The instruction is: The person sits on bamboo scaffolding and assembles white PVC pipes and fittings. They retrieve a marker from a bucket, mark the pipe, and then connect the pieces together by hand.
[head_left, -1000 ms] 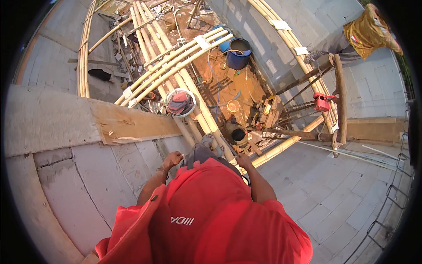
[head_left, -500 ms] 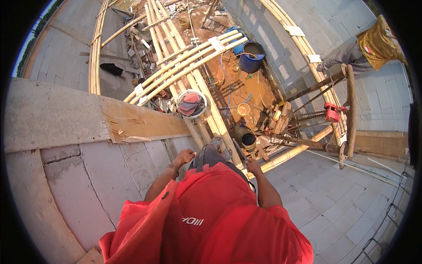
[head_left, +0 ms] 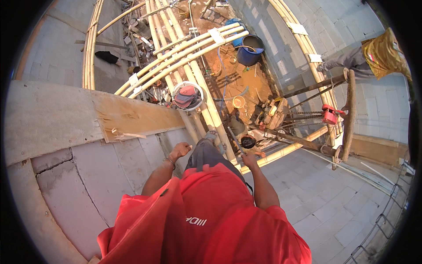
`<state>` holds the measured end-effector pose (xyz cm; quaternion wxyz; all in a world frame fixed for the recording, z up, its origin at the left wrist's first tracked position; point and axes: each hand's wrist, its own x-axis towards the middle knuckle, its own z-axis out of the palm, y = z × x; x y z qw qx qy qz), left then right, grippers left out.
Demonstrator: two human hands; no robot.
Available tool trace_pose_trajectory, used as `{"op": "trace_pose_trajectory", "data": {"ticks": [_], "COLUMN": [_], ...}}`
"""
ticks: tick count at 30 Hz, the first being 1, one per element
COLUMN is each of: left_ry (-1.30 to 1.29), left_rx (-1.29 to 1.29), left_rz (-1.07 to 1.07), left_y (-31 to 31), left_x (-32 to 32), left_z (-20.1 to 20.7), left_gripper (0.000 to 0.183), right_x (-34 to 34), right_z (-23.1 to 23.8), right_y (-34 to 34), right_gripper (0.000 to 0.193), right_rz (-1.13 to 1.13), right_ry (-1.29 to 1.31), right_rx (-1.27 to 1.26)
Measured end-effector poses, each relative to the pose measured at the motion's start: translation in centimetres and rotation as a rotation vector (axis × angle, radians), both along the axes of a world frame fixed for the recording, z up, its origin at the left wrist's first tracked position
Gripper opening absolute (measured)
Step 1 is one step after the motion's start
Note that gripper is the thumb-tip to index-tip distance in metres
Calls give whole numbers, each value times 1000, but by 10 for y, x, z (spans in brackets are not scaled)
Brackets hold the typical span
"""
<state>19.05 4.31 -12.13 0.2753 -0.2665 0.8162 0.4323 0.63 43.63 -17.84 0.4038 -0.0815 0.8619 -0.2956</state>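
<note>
My right hand (head_left: 249, 160) is closed around the end of a thin grey rod (head_left: 235, 138), which slants up and to the left from my fist. On the other side of my body, my left hand (head_left: 180, 151) hovers in front of the pale block wall (head_left: 103, 171), its fingers drawn together. Whatever may be between those fingertips is too small to name. My feet (head_left: 212, 135) rest on bamboo poles (head_left: 206, 115). A white bucket (head_left: 176, 90) stands on the poles ahead, with a red and dark item (head_left: 187, 96) inside.
Below, close to the rod, is a person with dark hair (head_left: 248, 141). Another person in a yellow-brown top (head_left: 383, 55) is at the far right. A wooden frame (head_left: 350, 114) with a red chain hoist (head_left: 329, 114) stands right. Blue barrels (head_left: 249, 56) sit on the muddy ground.
The grey rod shows more plainly above my right fist. My left hand has shifted slightly and its fingertips point more to the right. The person below has moved, and their arm now shows.
</note>
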Motion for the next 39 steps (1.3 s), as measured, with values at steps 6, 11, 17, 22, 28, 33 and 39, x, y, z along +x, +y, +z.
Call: {"op": "trace_pose_trajectory", "data": {"ticks": [6, 11, 17, 22, 28, 33, 39], "left_ry": [-81, 99, 121, 342, 680, 686, 564], "left_rx": [136, 41, 214, 383, 437, 277, -31], "left_rz": [324, 381, 593, 710, 808, 934, 1048], "left_y": [9, 10, -6, -35, -94, -139, -167], "left_x": [-18, -10, -53, -105, -150, -132, -104], "left_z": [10, 21, 69, 73, 98, 108, 119], "left_gripper": [39, 34, 34, 40, 40, 35, 34], "right_x": [-12, -29, -68, -96, -108, -110, -113], "right_z": [15, 43, 103, 142, 155, 149, 111], "right_y": [-11, -67, -190, -288, -384, -459, -520], "right_gripper": [32, 29, 19, 16, 17, 20, 25], "right_rz": [-5, 123, 129, 216, 383, 745, 1012], "right_ry": [-159, -53, -282, -460, -599, -535, -212], "right_rx": [15, -93, -409, -556, -665, -542, -340]}}
